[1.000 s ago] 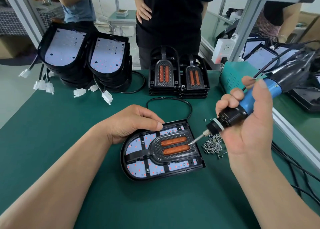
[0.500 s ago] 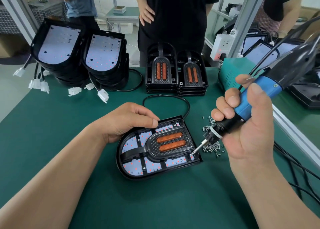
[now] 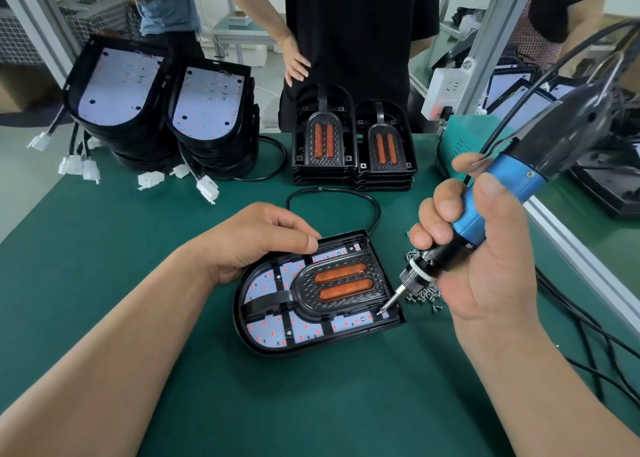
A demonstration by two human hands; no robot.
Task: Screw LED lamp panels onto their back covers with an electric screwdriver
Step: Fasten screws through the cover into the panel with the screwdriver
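Note:
A black D-shaped lamp assembly lies flat on the green mat, with a white LED panel and two orange reflector strips inside. My left hand rests on its far edge, fingers bent over the rim, holding it down. My right hand grips the blue and black electric screwdriver. Its bit tip touches a screw at the assembly's near right corner. A pile of small silver screws lies just right of the assembly, partly hidden by the tool.
Two stacks of back covers with white panels and loose white connectors stand at the back left. Two stacks of black frames with orange strips sit at the back centre. A person's hand is behind the table. Cables trail at right.
The screwdriver tip moved from the reflector's right edge down to the near right corner screw. My left hand stayed on the far rim.

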